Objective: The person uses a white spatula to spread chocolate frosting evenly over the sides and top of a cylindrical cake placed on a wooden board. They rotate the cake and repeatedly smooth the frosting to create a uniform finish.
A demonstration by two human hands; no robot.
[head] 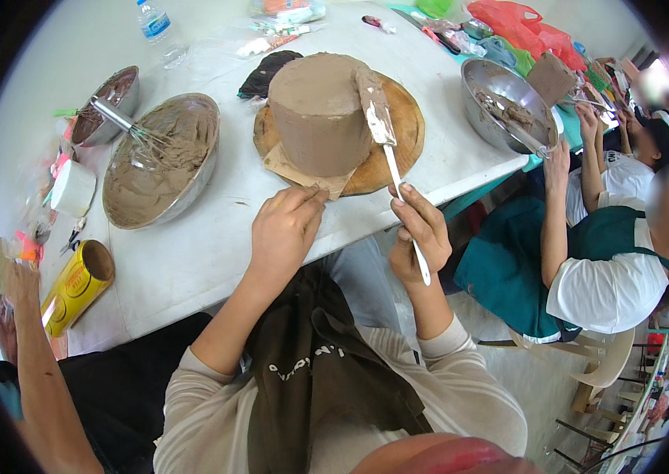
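Observation:
A round cake coated in brown frosting (322,118) stands on a cardboard piece (290,167) over a round wooden board (408,118). My left hand (287,222) pinches the near corner of the cardboard, just below the cake. My right hand (420,234) holds the white handle of a spatula (390,157); its frosting-smeared blade lies against the cake's right upper side. To the left, a steel bowl of brown frosting (159,166) has a wire whisk (115,115) resting in it.
Behind that bowl stands a smaller steel bowl (106,106). A white container (73,188), scissors (72,240) and a yellow canister (77,287) are at the left. A black cloth (266,74) touches the board's back. Another frosting bowl (509,106) is near a co-worker (601,260); another person's arm (44,367) is at far left.

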